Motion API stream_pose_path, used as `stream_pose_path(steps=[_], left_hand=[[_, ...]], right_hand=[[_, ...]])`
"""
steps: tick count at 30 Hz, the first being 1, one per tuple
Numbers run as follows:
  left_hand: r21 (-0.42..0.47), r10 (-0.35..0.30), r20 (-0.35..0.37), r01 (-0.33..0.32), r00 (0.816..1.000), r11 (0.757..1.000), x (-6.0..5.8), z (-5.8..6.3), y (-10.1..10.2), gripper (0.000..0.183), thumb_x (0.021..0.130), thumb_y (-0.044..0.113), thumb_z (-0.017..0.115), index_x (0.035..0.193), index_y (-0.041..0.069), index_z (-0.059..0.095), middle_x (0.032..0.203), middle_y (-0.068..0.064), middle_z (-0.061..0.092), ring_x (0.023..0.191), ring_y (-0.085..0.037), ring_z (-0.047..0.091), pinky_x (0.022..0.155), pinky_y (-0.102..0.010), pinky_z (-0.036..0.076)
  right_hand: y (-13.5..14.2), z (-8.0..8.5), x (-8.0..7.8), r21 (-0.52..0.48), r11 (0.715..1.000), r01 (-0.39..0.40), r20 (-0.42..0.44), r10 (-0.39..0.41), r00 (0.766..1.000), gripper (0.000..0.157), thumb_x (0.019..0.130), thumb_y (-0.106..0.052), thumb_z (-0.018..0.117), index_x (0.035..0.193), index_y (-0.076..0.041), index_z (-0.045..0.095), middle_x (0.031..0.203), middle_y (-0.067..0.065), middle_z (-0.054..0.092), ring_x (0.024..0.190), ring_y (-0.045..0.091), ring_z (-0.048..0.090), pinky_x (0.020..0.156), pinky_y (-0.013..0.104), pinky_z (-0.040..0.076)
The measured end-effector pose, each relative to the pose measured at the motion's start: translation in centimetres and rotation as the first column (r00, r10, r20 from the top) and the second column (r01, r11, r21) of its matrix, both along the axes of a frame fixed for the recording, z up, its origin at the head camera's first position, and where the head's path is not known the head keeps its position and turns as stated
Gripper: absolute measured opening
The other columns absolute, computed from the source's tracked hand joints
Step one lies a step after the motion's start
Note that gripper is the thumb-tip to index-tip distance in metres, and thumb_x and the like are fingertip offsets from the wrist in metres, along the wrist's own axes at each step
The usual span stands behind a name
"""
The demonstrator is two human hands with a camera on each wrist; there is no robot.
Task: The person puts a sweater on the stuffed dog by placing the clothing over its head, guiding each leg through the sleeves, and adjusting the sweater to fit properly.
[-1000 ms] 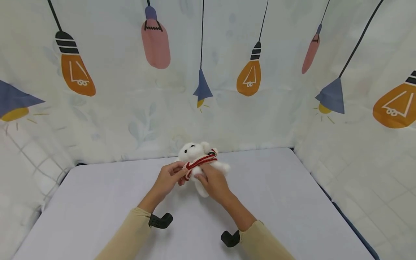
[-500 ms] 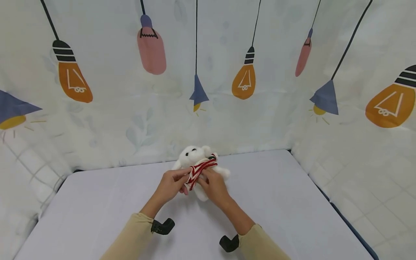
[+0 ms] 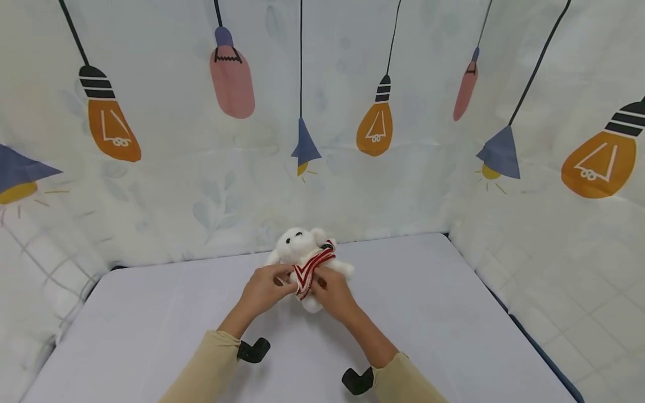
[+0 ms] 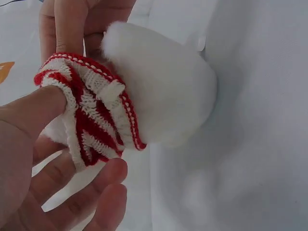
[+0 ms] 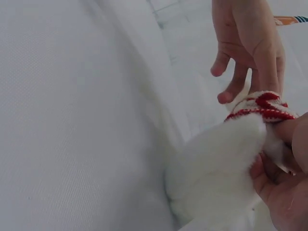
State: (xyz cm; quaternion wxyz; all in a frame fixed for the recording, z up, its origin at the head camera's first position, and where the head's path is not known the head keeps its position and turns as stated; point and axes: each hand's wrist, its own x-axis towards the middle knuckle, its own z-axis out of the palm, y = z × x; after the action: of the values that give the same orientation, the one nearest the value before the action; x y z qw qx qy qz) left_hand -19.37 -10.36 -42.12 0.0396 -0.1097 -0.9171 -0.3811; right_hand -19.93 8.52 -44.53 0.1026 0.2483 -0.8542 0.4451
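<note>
White plush toy (image 3: 297, 249): between your two hands, near the middle of the far edge of the table (image 3: 428, 319), its head toward the curtain (image 3: 428, 190); a rounded part of its body appears to touch the tabletop.
Knitted garment (image 3: 305, 277): slung slantwise across the toy's front, red and white, bunched at your left fingertips and only partly covering the fur.
Left hand (image 3: 264, 288): your thumb and index finger pinch the bunched knit, while the other fingers lie loose beneath it.
Right hand (image 3: 333, 292): your thumb and fingertips curl in at the garment's other edge and seem to grip it; you cannot tell from here how much fur is caught as well.
Snag risk: if you tug the folded knit while an edge sits twisted, it could catch on a limb and stretch or bunch further.
Slip risk: your left pinch takes in little more than the edge, so a sharp pull could let the knit spring free.
Tipping risk: uneven pulling from your two sides could roll the soft body over or turn it askew.
Far-edge risk: pushing forward could press its head into the curtain.
</note>
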Motion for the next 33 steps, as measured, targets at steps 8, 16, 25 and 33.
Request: stream_pose_path(steps=[8,16,25,33], left_hand=[[-0.098,-0.062,0.012,0.062,0.998,0.993,-0.5,0.0,1.4,0.024,0.077,0.017,0.070,0.099,0.011,0.065,0.083,0.001,0.064,0.069,-0.010,0.055,0.058,-0.027,0.044],[0.026,-0.016,0.032,0.015,0.999,1.000,-0.4,-1.0,2.8,0.023,0.078,0.021,0.073,0.086,0.009,0.054,0.080,-0.005,0.060,0.070,-0.015,0.051,0.059,-0.027,0.042],[0.207,0.036,0.026,-0.041,0.999,0.978,-0.5,-0.9,2.5,0.010,0.083,0.013,0.062,0.085,0.010,0.053,0.077,-0.007,0.054,0.066,-0.017,0.049,0.057,-0.028,0.041],[0.227,0.008,0.063,-0.022,0.998,0.974,-0.6,-0.1,2.1,0.013,0.084,0.014,0.060,0.094,0.012,0.052,0.089,-0.010,0.059,0.066,-0.016,0.057,0.057,-0.029,0.046]], right_hand=[[0.6,-0.2,0.2,-0.117,0.993,-0.030,0.161,0.049,0.986,0.006,0.093,-0.012,0.057,0.087,-0.011,0.059,0.081,0.003,0.062,0.076,0.009,0.057,0.070,0.022,0.049],[0.2,-0.1,1.1,-0.261,0.963,0.063,0.221,-0.004,0.975,0.016,0.093,-0.010,0.061,0.108,-0.004,0.060,0.104,0.011,0.066,0.097,0.018,0.064,0.080,0.023,0.052],[1.2,-1.7,0.8,-0.185,0.957,0.224,0.211,-0.184,0.960,0.025,0.094,-0.013,0.059,0.119,-0.006,0.059,0.104,0.013,0.069,0.084,0.014,0.062,0.068,0.023,0.051],[2.2,-2.5,0.7,-0.097,0.972,0.213,0.183,-0.193,0.964,0.026,0.095,-0.023,0.061,0.118,-0.011,0.060,0.096,0.009,0.070,0.077,0.010,0.062,0.063,0.023,0.051]])
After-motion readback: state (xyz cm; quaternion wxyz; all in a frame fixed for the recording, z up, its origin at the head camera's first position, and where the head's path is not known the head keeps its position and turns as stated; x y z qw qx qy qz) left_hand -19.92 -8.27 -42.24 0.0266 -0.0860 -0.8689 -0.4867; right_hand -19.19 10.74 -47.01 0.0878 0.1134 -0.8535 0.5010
